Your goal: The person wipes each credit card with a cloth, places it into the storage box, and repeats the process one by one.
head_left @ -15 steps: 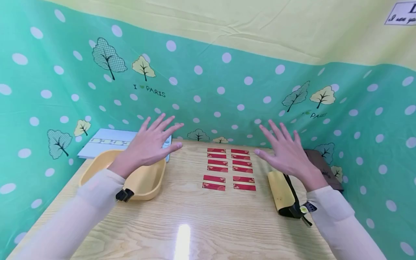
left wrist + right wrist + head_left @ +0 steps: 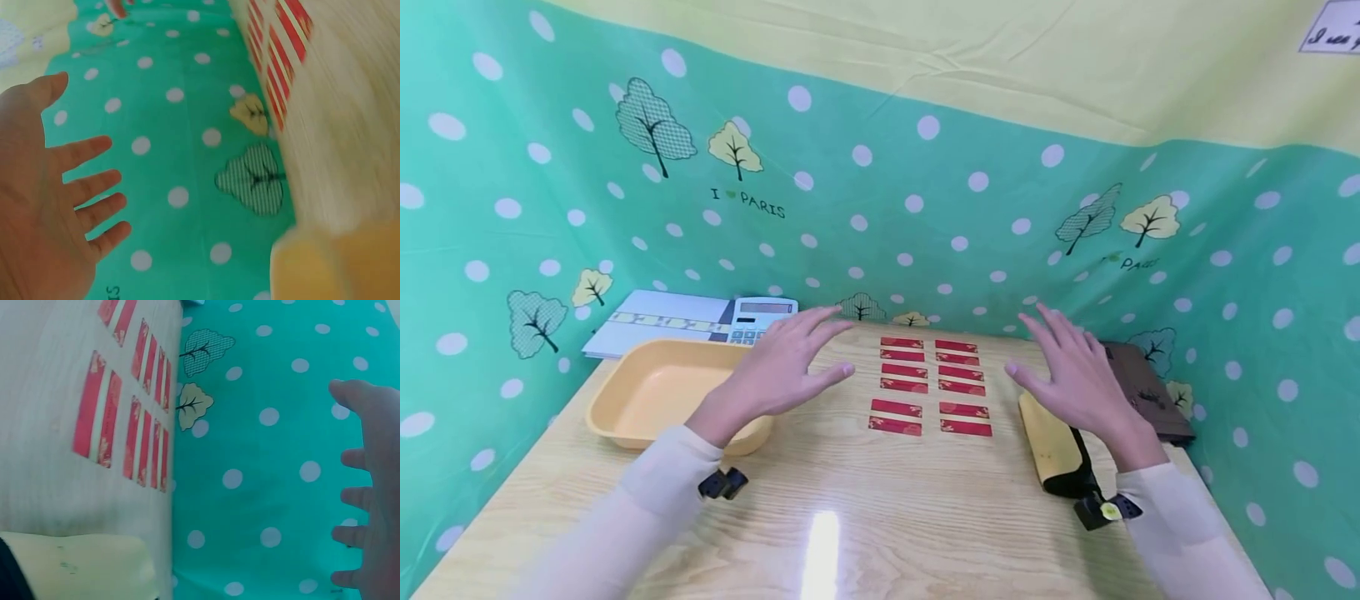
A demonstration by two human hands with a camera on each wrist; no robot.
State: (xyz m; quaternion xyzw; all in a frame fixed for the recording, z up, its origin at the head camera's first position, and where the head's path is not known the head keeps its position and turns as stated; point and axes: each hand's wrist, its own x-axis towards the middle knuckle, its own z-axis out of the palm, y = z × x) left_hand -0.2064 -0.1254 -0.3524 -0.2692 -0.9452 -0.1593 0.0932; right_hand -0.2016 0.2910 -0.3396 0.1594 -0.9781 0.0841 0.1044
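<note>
Both hands hover above the wooden table with fingers spread and nothing in them. The left hand is over the right side of a yellow-orange plastic basin, hiding part of its rim. On the other side, the right hand hangs above a yellow and black pouch, partly covering it. Between the hands, several red strips with gold patterns lie flat in two columns. The left wrist view shows the left palm with fingers apart; in the right wrist view the right hand holds nothing.
Behind the basin lie a white-blue notebook or folder and a light blue calculator. A dark brown flat case rests at the far right. Green dotted cloth surrounds the table's back and sides.
The left hand has moved right and turned inward, uncovering the calculator and more of the basin. The right hand has shifted slightly right, its fingers bending a little.
</note>
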